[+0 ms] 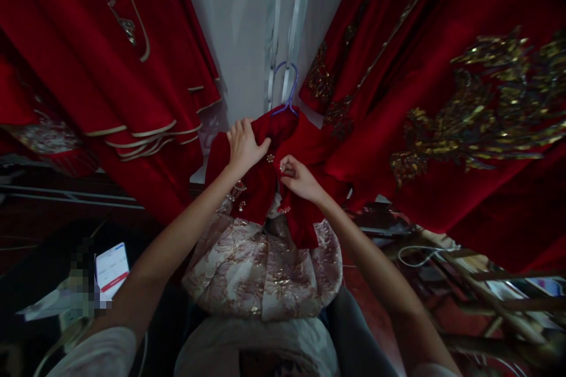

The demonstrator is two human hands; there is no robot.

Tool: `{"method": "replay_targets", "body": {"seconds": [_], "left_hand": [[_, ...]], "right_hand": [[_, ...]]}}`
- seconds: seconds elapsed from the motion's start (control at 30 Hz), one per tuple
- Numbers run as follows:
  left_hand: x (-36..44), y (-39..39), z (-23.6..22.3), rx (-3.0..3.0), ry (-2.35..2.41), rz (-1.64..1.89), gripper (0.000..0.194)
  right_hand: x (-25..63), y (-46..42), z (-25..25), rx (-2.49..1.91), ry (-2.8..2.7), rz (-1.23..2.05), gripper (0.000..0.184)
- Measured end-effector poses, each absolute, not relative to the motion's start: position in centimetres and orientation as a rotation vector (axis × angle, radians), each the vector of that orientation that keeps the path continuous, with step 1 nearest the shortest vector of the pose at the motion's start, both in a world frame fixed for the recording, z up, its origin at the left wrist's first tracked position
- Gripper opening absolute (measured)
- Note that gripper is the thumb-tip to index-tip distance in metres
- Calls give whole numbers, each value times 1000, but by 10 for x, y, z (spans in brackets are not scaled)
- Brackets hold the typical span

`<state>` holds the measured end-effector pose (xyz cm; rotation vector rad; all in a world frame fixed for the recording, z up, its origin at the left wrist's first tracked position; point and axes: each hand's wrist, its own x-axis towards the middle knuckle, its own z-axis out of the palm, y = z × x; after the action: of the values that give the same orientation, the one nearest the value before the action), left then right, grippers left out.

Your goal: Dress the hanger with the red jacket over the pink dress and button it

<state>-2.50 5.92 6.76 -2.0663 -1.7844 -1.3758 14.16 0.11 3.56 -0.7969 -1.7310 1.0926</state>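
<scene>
A small red jacket (254, 203) with jewelled flower buttons hangs in front of me on a purple wire hanger (292, 85). Below it spreads a pale brocade skirt (247, 271) with a gold pattern, reaching my lap. My left hand (247, 144) lies on the jacket's left front near the collar, fingers stretched out and thumb apart. With bent fingers, my right hand (300, 179) pinches the edge of the other front panel beside a jewelled button. The two front panels are parted lower down.
Long red garments with pale trim (145, 129) hang at the left, and red garments with gold sequins (477, 112) at the right. Metal poles (271, 29) stand behind the hanger. A lit phone (111, 268) is at lower left, a wooden rack (495, 300) at lower right.
</scene>
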Motion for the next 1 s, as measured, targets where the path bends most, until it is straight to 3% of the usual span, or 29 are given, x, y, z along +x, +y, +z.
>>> {"method": "replay_targets", "body": {"seconds": [0.17,0.33,0.47,0.67,0.87,1.0], "left_hand": [[-30,49,60,-2205,-1595,-1577,63],[-37,18,38,-2236,-1563,-1670,75],[-41,-2,12,-2316,-1646,-1724,64],[-29,-12,4,-2414,-1652,-2005,25],[-16,-9,16,-2318,-1613,-2186,26],[-14,-13,16,-2433,-1535,-2078,19]], "right_hand": [[154,-3,27,-789,-1616,1077,46],[164,-8,24,-805,-1662,1046,36],[165,-13,23,-830,-1676,945,32],[158,-22,27,-916,-1741,808,34],[154,-25,31,-914,-1739,782,31],[152,-24,31,-920,-1690,806,24]]}}
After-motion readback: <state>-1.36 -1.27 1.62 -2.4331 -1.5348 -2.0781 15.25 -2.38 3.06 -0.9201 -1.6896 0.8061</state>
